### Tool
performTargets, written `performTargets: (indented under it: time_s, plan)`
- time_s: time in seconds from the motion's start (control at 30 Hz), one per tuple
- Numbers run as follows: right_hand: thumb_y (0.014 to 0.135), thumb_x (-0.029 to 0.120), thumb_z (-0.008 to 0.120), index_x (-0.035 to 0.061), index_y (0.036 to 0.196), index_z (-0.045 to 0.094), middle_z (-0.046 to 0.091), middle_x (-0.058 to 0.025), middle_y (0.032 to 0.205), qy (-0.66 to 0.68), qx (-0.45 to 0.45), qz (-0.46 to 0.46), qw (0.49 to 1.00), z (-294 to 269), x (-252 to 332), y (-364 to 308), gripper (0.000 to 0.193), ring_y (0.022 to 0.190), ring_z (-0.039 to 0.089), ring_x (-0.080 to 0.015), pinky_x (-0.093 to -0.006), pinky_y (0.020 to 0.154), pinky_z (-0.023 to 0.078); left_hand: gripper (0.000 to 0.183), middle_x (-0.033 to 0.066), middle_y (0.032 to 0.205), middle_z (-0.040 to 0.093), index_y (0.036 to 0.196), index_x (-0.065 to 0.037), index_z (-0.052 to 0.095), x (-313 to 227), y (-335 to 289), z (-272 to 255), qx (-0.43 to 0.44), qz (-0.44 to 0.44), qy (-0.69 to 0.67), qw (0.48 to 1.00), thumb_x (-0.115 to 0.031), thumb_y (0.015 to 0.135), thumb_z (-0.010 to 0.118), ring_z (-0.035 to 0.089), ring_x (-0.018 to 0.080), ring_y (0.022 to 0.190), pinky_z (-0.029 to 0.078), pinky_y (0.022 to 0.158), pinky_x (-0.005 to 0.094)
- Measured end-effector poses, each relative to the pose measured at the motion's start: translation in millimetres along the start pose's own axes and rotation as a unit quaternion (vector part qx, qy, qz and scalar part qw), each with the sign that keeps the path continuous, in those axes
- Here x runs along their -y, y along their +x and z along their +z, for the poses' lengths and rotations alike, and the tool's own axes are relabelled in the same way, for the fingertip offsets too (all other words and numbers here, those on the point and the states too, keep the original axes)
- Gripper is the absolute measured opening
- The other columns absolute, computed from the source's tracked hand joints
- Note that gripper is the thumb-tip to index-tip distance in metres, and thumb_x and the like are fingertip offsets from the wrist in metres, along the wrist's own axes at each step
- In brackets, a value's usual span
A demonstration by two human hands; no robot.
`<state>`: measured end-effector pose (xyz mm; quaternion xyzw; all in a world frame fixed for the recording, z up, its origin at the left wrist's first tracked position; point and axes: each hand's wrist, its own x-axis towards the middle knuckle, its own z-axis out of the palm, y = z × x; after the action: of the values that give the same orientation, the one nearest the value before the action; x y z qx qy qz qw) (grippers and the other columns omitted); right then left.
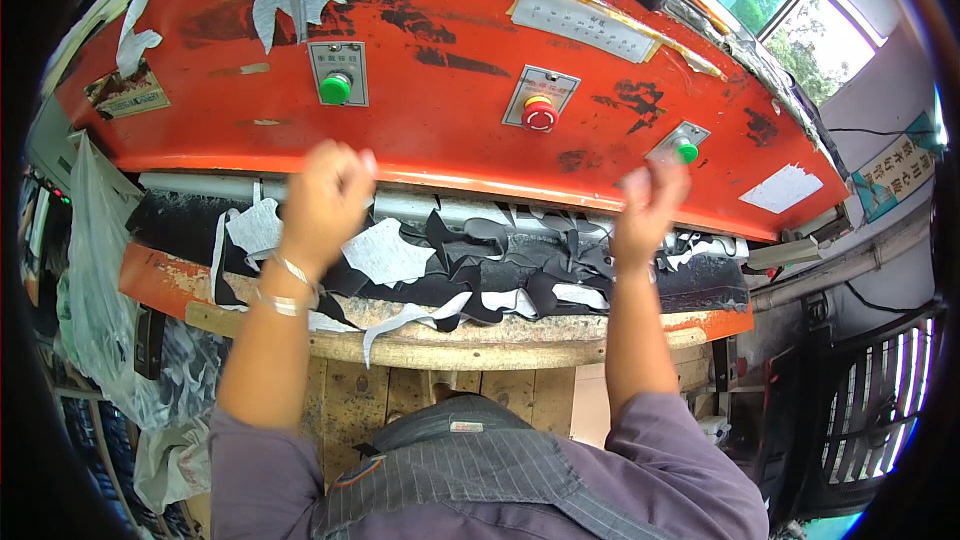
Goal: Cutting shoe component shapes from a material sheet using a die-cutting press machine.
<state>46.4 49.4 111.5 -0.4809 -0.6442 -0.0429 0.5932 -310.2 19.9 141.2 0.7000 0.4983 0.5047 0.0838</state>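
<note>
My left hand (330, 190), slightly blurred, is curled into a loose fist below the left green push button (335, 90), apart from it. My right hand (648, 210) is raised just below the right green push button (686, 152), its fingers curled and blurred; whether it touches the button I cannot tell. Neither hand shows anything held. Both buttons sit on the red machine front (440, 130). Below the hands, grey fabric pieces (388, 252) and black cut scraps (480, 285) lie tangled on the black machine bed (690, 285).
A red emergency stop button (539, 115) sits between the green ones. Fabric strips (285, 10) hang over the machine's top left. A wooden edge (450, 350) runs along the bed's front. Clear plastic bags (105, 310) hang at left; a black slatted fan-like unit (870, 400) stands at right.
</note>
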Motion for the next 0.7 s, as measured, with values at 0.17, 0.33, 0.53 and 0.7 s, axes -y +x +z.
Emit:
performTargets:
  time_s: [0.17, 0.33, 0.53, 0.7]
  plan:
    - [0.072, 0.045, 0.077, 0.0048, 0.121, 0.056, 0.062, -0.0152, 0.108, 0.045, 0.548, -0.051, 0.834, -20, 119, -132, 0.066, 0.101, 0.058, -0.0319, -0.0416, 0.087, 0.045, 0.019, 0.0131, 0.084, 0.065, 0.078, -0.007, 0.068, -30, -136, 5, 0.370, -0.124, 0.045, 0.920, -0.026, 0.081, 0.066, 0.062, 0.0319, 0.081, 0.051, 0.073, 0.0418]
    - [0.063, 0.020, 0.079, 0.0036, 0.102, 0.061, 0.062, -0.0109, 0.094, -0.061, 0.526, -0.038, 0.847, -9, 132, -175, 0.046, 0.091, 0.060, -0.0293, -0.0377, 0.078, 0.050, 0.021, 0.0133, 0.082, 0.060, 0.076, -0.004, 0.066, -40, -187, 20, 0.228, -0.076, 0.079, 0.967, -0.026, 0.079, 0.066, 0.058, 0.0331, 0.082, 0.048, 0.076, 0.0412]
    - [0.062, 0.020, 0.079, 0.0062, 0.091, 0.061, 0.062, -0.0096, 0.088, -0.060, 0.523, -0.022, 0.850, -2, 131, -176, 0.036, 0.088, 0.061, -0.0283, -0.0383, 0.075, 0.051, 0.020, 0.0146, 0.075, 0.058, 0.070, -0.004, 0.064, -32, -188, 29, 0.214, -0.067, 0.098, 0.970, -0.024, 0.074, 0.066, 0.057, 0.0338, 0.076, 0.047, 0.072, 0.0431]
    - [0.072, 0.035, 0.074, 0.0105, 0.106, 0.065, 0.068, -0.0124, 0.095, 0.011, 0.731, -0.004, 0.682, 8, 104, -127, 0.043, 0.089, 0.066, -0.0313, -0.0406, 0.076, 0.053, 0.022, 0.0124, 0.068, 0.060, 0.071, -0.006, 0.069, -17, -169, 25, 0.341, -0.115, 0.054, 0.931, -0.027, 0.075, 0.069, 0.059, 0.0323, 0.072, 0.048, 0.066, 0.0421]
